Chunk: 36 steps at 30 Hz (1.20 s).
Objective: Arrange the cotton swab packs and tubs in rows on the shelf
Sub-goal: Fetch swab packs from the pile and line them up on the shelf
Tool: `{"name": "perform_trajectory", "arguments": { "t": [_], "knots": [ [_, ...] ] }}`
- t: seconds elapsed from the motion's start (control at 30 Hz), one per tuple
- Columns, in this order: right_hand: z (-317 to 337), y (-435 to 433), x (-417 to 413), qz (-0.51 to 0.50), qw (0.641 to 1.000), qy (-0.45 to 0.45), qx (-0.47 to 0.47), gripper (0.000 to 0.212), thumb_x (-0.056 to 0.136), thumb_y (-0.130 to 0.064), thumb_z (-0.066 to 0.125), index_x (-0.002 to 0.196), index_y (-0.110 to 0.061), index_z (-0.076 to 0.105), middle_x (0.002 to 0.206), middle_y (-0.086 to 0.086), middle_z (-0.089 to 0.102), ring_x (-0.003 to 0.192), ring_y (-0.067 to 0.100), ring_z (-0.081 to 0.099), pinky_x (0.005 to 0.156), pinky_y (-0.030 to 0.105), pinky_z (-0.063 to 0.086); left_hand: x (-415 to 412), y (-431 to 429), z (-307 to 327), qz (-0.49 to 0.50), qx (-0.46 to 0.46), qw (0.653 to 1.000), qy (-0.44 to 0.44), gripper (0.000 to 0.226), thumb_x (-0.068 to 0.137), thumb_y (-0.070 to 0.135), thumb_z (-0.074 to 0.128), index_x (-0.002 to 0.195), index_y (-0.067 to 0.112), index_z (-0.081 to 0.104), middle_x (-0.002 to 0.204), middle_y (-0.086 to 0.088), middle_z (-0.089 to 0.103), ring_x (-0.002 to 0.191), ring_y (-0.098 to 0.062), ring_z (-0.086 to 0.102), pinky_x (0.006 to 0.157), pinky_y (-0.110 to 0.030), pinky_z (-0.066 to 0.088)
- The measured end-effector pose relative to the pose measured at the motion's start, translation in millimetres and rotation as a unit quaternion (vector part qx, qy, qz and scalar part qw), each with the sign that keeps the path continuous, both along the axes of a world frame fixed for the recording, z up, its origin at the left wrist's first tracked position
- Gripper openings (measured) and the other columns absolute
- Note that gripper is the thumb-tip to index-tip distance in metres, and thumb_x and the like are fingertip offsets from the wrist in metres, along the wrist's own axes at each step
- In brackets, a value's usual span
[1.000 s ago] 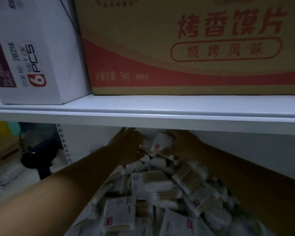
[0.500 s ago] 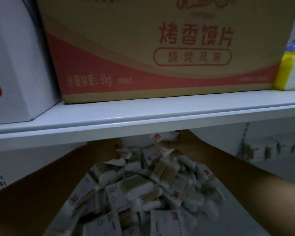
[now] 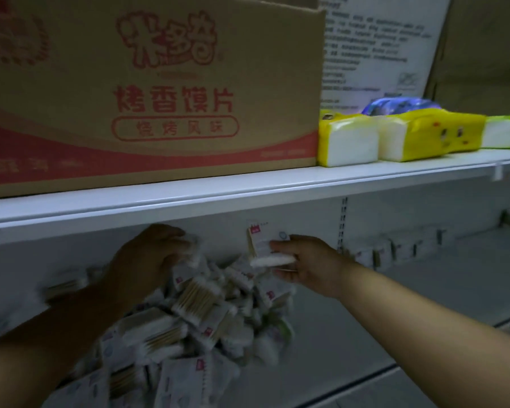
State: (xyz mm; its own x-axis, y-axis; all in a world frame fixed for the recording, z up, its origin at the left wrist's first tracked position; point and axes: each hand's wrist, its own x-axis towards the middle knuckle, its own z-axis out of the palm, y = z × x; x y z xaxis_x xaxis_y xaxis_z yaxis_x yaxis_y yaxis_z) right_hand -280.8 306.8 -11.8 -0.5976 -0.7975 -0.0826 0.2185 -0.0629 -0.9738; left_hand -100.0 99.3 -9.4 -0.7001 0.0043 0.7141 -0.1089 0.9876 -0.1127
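Upper shelf [image 3: 248, 187]: white board, seen just above the left hand [image 3: 147, 254] and the right hand [image 3: 309, 260].
Back panel [image 3: 218, 234]: white, set behind both hands.
Slotted upright [image 3: 344, 219]: fixed right of the right hand.
Light: dim, lower bay shaded.

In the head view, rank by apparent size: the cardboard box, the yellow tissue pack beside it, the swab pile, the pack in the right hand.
1. cardboard box
2. swab pile, enlarged by nearness to the camera
3. yellow tissue pack
4. swab pack in the right hand, only slightly smaller
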Motion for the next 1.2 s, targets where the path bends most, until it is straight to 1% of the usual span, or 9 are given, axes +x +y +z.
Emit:
{"name": "perform_trajectory", "arguments": {
  "t": [0.13,0.23,0.47,0.57,0.63,0.7,0.77,0.8,1.2],
  "knots": [
    [-2,62,-21,-0.021,0.999,-0.034,-0.008,0.008,0.09,-0.016,0.059,0.097,-0.015,0.062,0.098,0.004,0.066,0.091,0.022,0.064,0.073,0.03,0.055,-43,77,-9,-0.108,0.044,0.992,-0.039,0.041,0.095,0.032,0.043,0.094,0.007,0.076,0.111,-0.014,0.065,0.107,-0.021,0.055,0.092,-0.014,0.039],
    [-10,115,-40,-0.04,0.998,-0.049,0.003,0.009,0.093,-0.019,0.054,0.099,-0.017,0.061,0.104,0.006,0.063,0.102,0.027,0.058,0.089,0.039,0.048,-80,135,-18,-0.186,0.046,0.98,-0.059,0.02,0.089,0.014,0.058,0.097,0.01,0.075,0.112,-0.015,0.065,0.109,-0.024,0.058,0.094,-0.015,0.037],
    [-48,213,-63,-0.04,0.995,-0.093,-0.005,0.022,0.098,-0.018,0.043,0.108,-0.008,0.06,0.092,0.012,0.072,0.082,0.026,0.068,0.072,0.04,0.056,-136,244,-53,-0.305,0.095,0.943,-0.09,0.014,0.085,0.008,0.064,0.093,0.012,0.075,0.108,-0.011,0.065,0.101,-0.018,0.06,0.085,-0.023,0.048],
    [-67,235,-72,-0.115,0.988,-0.092,-0.054,0.022,0.097,-0.01,0.045,0.116,-0.005,0.054,0.09,0.014,0.07,0.073,0.026,0.068,0.06,0.035,0.057,-156,279,-80,-0.223,0.271,0.936,-0.04,0.036,0.074,0.0,0.075,0.108,0.01,0.068,0.123,-0.008,0.055,0.115,-0.018,0.054,0.097,-0.019,0.039],
    [-76,247,-85,-0.159,0.979,-0.096,-0.08,0.02,0.097,-0.007,0.046,0.115,-0.005,0.053,0.088,0.015,0.068,0.07,0.026,0.067,0.061,0.037,0.056,-170,303,-90,-0.177,0.499,0.848,-0.007,0.046,0.08,0.004,0.071,0.121,0.015,0.055,0.127,-0.002,0.052,0.114,-0.01,0.052,0.098,-0.019,0.038],
    [-84,255,-100,-0.187,0.974,-0.093,-0.092,0.018,0.096,-0.007,0.047,0.113,-0.006,0.053,0.09,0.014,0.068,0.074,0.027,0.067,0.069,0.042,0.055,-187,317,-95,-0.174,0.726,0.665,-0.02,0.036,0.088,0.013,0.063,0.123,0.016,0.051,0.12,-0.008,0.061,0.102,-0.016,0.06,0.092,-0.032,0.045],
    [-93,260,-114,-0.197,0.972,-0.085,-0.091,0.017,0.096,-0.01,0.049,0.111,-0.007,0.054,0.093,0.012,0.071,0.079,0.027,0.069,0.07,0.041,0.055,-206,322,-104,-0.202,0.832,0.507,-0.097,0.037,0.086,0.03,0.058,0.117,0.01,0.057,0.104,-0.011,0.07,0.087,-0.023,0.066,0.08,-0.037,0.051],
    [-98,261,-121,-0.196,0.974,-0.079,-0.083,0.018,0.096,-0.012,0.05,0.113,-0.008,0.055,0.096,0.012,0.071,0.083,0.026,0.069,0.071,0.04,0.056,-214,323,-109,-0.221,0.834,0.487,-0.132,0.038,0.084,0.031,0.058,0.115,0.008,0.06,0.099,-0.01,0.072,0.081,-0.022,0.068,0.073,-0.034,0.054],
    [-98,303,-259,-0.306,0.951,-0.032,0.002,0.01,0.09,-0.009,0.056,0.095,-0.018,0.058,0.087,0.003,0.067,0.081,0.019,0.061,0.067,0.03,0.045,-346,304,-129,-0.165,0.821,0.527,-0.145,0.02,0.086,0.005,0.064,0.105,0.011,0.063,0.097,-0.009,0.071,0.084,-0.024,0.066,0.063,-0.027,0.056]
  ]
}}
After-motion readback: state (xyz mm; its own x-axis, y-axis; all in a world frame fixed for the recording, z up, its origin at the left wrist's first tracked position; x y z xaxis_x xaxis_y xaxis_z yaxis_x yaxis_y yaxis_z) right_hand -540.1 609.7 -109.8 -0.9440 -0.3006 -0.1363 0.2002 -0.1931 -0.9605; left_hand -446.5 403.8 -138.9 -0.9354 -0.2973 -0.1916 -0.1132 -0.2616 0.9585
